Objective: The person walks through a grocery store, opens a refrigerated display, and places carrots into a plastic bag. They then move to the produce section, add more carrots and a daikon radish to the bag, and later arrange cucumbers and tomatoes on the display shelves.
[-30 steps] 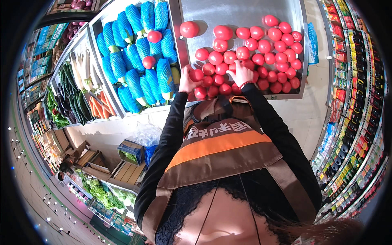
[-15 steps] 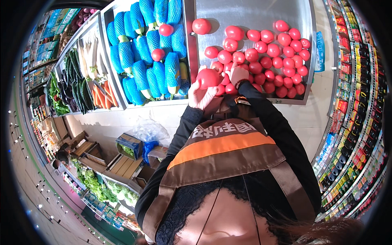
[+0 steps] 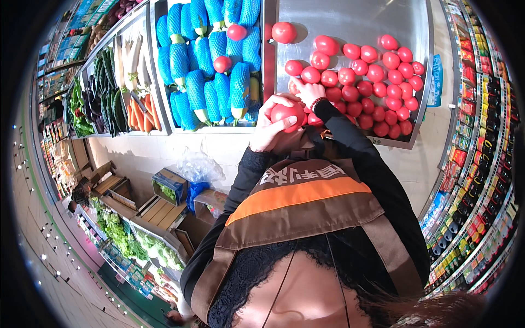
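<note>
My left hand (image 3: 269, 128) is closed around a large red tomato (image 3: 287, 116), close in front of my apron. My right hand (image 3: 310, 93), with a beaded band at the wrist, reaches over the near left part of the tomato pile. Its forefinger is stretched out toward a tomato (image 3: 294, 85) and seems to touch it; the other fingers are partly hidden. Many more tomatoes (image 3: 375, 73) lie spread over the metal tray (image 3: 350, 19). One tomato (image 3: 284, 33) sits apart at the tray's upper left.
Left of the divider, gourd-like vegetables in blue foam nets (image 3: 204, 56) fill a bin, two tomatoes (image 3: 236, 32) on top. Farther left are white radishes (image 3: 131, 63), carrots (image 3: 143, 113) and cucumbers (image 3: 113, 104). Crates (image 3: 164, 213) stand lower left; packed shelves (image 3: 476, 164) line the right.
My left hand has turned further round its tomato and come nearer my right hand. My right hand has shifted toward the upper left, its forefinger now stretched out. The bins sit slightly farther right in view.
</note>
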Demonstrator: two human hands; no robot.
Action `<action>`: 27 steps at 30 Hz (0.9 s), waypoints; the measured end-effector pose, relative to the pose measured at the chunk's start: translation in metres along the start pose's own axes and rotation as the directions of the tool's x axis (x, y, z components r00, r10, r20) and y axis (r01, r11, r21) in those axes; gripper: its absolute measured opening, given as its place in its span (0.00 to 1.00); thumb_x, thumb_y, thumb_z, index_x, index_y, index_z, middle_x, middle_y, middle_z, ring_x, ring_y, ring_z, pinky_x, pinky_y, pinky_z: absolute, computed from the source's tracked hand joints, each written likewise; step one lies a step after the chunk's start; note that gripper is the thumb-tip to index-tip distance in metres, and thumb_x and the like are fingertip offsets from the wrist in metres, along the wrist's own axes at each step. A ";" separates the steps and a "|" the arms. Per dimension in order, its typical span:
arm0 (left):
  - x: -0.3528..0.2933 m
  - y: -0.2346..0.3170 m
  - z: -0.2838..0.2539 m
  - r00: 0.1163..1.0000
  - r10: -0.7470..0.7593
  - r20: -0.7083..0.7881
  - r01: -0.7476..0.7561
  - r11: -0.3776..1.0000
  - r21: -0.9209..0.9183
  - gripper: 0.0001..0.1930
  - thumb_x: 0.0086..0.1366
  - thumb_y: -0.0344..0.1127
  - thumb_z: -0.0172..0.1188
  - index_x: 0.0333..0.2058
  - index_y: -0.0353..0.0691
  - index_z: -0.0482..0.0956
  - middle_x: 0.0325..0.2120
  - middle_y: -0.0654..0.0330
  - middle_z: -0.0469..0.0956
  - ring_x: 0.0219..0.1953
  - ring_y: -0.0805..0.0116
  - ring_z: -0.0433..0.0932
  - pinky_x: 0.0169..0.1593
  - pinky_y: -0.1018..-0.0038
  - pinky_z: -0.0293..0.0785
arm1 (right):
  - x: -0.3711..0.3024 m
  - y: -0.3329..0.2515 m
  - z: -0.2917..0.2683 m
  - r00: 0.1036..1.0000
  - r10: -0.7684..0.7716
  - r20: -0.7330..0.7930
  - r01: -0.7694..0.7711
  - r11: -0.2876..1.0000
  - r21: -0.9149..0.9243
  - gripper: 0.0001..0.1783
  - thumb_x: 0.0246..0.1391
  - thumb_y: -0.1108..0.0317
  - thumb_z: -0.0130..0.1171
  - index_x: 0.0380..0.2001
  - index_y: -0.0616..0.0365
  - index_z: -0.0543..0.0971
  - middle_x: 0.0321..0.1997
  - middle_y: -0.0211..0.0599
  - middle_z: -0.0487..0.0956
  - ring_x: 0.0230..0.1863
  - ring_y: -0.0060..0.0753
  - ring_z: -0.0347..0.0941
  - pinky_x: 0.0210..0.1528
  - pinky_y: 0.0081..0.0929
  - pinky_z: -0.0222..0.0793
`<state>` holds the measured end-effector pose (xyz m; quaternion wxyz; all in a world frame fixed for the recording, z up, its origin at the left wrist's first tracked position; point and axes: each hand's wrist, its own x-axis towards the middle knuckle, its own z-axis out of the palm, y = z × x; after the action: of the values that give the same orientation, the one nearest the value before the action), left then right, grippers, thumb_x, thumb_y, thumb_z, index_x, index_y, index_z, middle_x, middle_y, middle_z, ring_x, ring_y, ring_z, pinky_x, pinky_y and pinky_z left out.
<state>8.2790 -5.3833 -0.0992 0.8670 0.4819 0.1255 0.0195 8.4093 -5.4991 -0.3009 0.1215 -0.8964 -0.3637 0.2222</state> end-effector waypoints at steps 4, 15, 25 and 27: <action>-0.004 0.005 -0.005 0.995 -0.091 0.048 0.096 0.989 -0.111 0.14 0.62 0.34 0.66 0.44 0.38 0.75 0.51 0.52 0.75 0.52 0.60 0.77 0.55 0.63 0.76 | 0.011 -0.001 0.001 0.999 -0.030 0.026 0.029 0.999 0.046 0.34 0.57 0.47 0.58 0.62 0.51 0.66 0.27 0.44 0.83 0.29 0.48 0.83 0.29 0.47 0.77; 0.047 0.017 -0.086 0.876 0.168 -0.452 -0.008 0.942 0.335 0.15 0.73 0.44 0.54 0.45 0.38 0.78 0.41 0.56 0.80 0.43 0.66 0.80 0.42 0.71 0.80 | 0.004 0.013 -0.003 0.943 0.144 -0.300 -0.125 0.989 0.082 0.34 0.54 0.53 0.63 0.62 0.50 0.67 0.42 0.47 0.80 0.31 0.55 0.80 0.30 0.51 0.75; 0.173 0.040 -0.216 0.787 0.616 -0.026 -0.035 0.087 0.996 0.19 0.54 0.26 0.64 0.46 0.40 0.80 0.44 0.50 0.76 0.47 0.49 0.74 0.53 0.59 0.72 | 0.045 0.026 -0.054 0.983 0.176 -0.049 -0.173 0.983 0.059 0.29 0.50 0.46 0.66 0.50 0.52 0.73 0.36 0.46 0.82 0.38 0.53 0.81 0.35 0.48 0.78; 0.188 0.024 -0.226 0.807 0.589 0.043 0.022 -0.102 0.995 0.16 0.54 0.28 0.64 0.44 0.40 0.80 0.42 0.52 0.78 0.46 0.47 0.75 0.51 0.60 0.72 | 0.050 0.013 -0.052 0.984 0.067 -0.162 -0.055 0.995 0.079 0.29 0.48 0.50 0.68 0.50 0.51 0.74 0.43 0.46 0.79 0.45 0.52 0.79 0.38 0.46 0.78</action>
<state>8.4093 -5.1539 -0.2298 0.1777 0.9432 0.1728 0.2212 8.4744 -5.4758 -0.2758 0.1774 -0.9174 -0.3163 0.1642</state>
